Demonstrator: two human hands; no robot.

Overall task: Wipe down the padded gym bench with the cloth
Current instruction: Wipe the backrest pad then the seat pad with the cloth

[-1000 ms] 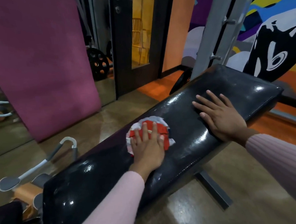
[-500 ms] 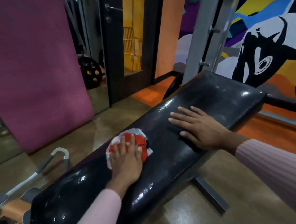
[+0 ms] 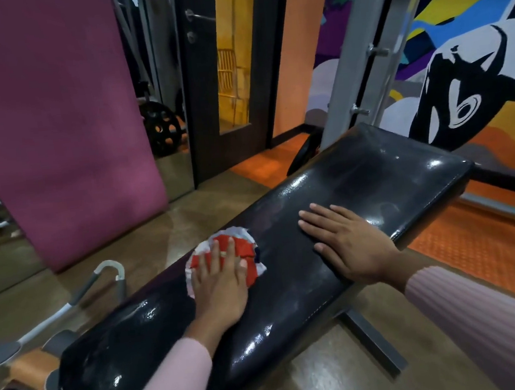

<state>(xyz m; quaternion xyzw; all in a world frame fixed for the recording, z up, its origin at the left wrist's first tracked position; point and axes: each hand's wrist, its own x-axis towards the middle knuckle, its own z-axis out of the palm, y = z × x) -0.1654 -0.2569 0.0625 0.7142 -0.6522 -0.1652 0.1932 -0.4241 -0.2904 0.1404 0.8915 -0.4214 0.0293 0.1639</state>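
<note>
Painted mural wall (image 3: 454, 34) and a pink mat (image 3: 54, 120) back a glossy black padded desk (image 3: 374, 177); right hand (image 3: 352, 245) lies flat, fingers straight, on bare padding; left hand (image 3: 220, 280) presses flat on the red-and-white cloth (image 3: 249, 252) near the far edge.

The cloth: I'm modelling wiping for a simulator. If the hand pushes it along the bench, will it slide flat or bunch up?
The cloth looks crumpled and soft, so it would probably bunch at its free edges. The left hand presses flat on most of it, which should carry it along. The bench looks glossy, so it likely slides easily.
</note>
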